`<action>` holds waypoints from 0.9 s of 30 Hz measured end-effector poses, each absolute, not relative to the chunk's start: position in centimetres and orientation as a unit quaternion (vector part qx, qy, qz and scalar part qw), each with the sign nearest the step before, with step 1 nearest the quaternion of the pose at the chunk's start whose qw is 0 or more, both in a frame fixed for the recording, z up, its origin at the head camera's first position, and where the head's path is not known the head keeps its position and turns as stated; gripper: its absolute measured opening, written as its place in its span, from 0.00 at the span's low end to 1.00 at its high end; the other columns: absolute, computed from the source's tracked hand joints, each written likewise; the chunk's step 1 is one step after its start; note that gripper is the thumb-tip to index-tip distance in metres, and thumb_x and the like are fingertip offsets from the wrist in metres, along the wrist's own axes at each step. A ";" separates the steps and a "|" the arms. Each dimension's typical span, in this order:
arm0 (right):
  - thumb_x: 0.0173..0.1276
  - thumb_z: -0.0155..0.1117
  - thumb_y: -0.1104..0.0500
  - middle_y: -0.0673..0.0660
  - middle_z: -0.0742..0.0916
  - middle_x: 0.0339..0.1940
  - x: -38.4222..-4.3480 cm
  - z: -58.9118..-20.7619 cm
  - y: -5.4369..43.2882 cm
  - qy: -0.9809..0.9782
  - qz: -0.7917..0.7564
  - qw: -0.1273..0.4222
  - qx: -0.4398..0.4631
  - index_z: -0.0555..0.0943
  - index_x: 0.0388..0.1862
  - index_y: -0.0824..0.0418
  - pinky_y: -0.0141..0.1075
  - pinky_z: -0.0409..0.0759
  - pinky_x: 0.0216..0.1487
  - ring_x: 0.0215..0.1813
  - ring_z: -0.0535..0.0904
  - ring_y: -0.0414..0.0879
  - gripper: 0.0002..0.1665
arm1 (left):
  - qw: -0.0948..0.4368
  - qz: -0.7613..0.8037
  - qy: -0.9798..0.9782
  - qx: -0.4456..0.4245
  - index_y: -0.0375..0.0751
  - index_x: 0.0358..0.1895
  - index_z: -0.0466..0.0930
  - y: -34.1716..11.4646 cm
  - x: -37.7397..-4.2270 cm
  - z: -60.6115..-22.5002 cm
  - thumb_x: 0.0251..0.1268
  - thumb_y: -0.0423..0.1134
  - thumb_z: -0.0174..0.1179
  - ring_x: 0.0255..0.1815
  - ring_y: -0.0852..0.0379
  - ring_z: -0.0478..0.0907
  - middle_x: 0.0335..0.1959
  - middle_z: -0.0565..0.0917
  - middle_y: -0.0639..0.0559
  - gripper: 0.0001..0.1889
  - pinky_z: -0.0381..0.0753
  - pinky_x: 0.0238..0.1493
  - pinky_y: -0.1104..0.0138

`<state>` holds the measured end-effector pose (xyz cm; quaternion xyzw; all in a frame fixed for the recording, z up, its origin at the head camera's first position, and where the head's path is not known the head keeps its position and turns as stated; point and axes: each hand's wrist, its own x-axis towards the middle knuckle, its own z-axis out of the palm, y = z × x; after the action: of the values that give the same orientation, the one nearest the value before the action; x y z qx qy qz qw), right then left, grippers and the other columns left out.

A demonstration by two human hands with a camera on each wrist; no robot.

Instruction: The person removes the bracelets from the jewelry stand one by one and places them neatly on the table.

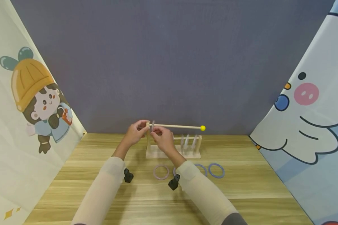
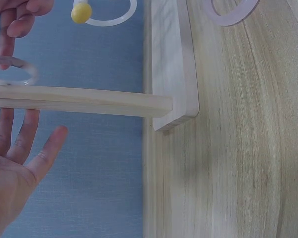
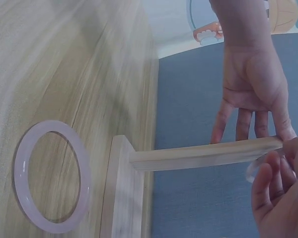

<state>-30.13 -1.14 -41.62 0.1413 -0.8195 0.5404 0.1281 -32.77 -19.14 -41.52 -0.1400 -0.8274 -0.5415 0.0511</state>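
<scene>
A two-tier wooden bangle stand (image 1: 173, 155) stands near the back of the table. Its upper rod (image 1: 177, 126) ends in a yellow ball (image 1: 202, 128) on the right. At the rod's left end, my right hand (image 1: 164, 139) pinches a clear, pale bangle (image 1: 153, 125) that appears to be around the rod. My left hand (image 1: 135, 133) grips the top of the left post (image 2: 89, 100) between thumb and fingers, its other fingers spread. Several pale bangles (image 1: 186, 142) hang on the lower rod; my right hand hides part of that rod.
In front of the stand lie a pink bangle (image 1: 154, 172) and a blue bangle (image 1: 217, 177). Another blue bangle (image 1: 205, 170) and a pale one are partly covered by the right sleeve (image 1: 202, 190). A grey-blue backdrop (image 1: 169, 62) rises close behind the stand.
</scene>
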 end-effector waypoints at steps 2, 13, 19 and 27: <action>0.67 0.71 0.59 0.57 0.92 0.38 -30.1 -41.5 -1.1 -0.817 0.544 0.128 0.142 0.88 0.47 0.59 0.29 0.84 0.27 0.26 0.85 0.39 0.10 | 0.049 -0.542 -0.827 -0.140 0.43 0.67 0.76 -19.2 -32.7 -41.5 0.75 0.49 0.61 0.57 0.40 0.82 0.62 0.81 0.38 0.24 0.88 0.51 0.48; 0.69 0.70 0.60 0.58 0.92 0.41 -30.1 -41.5 -0.8 -0.808 0.558 0.122 0.147 0.87 0.49 0.60 0.29 0.86 0.29 0.28 0.86 0.41 0.11 | 0.048 -0.540 -0.829 -0.136 0.44 0.67 0.76 -19.2 -32.7 -41.5 0.75 0.49 0.60 0.58 0.42 0.82 0.61 0.82 0.40 0.22 0.89 0.47 0.56; 0.68 0.70 0.61 0.58 0.92 0.41 -30.2 -41.7 -0.1 -0.808 0.555 0.132 0.147 0.87 0.50 0.61 0.30 0.85 0.29 0.29 0.86 0.41 0.12 | 0.063 -0.546 -0.823 -0.142 0.40 0.65 0.77 -19.0 -32.7 -41.4 0.75 0.45 0.61 0.54 0.41 0.82 0.59 0.83 0.36 0.21 0.90 0.45 0.56; 0.68 0.69 0.61 0.58 0.91 0.39 -30.2 -42.1 0.8 -0.804 0.561 0.133 0.144 0.88 0.48 0.59 0.29 0.85 0.28 0.30 0.87 0.47 0.11 | 0.062 -0.540 -0.828 -0.141 0.38 0.66 0.76 -19.1 -32.6 -41.4 0.76 0.46 0.60 0.52 0.43 0.83 0.58 0.83 0.36 0.23 0.90 0.47 0.54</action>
<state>-30.18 0.83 -42.12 0.1437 -0.8040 0.5615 0.1330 -32.55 -19.10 -41.37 -0.1413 -0.8276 -0.5396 0.0623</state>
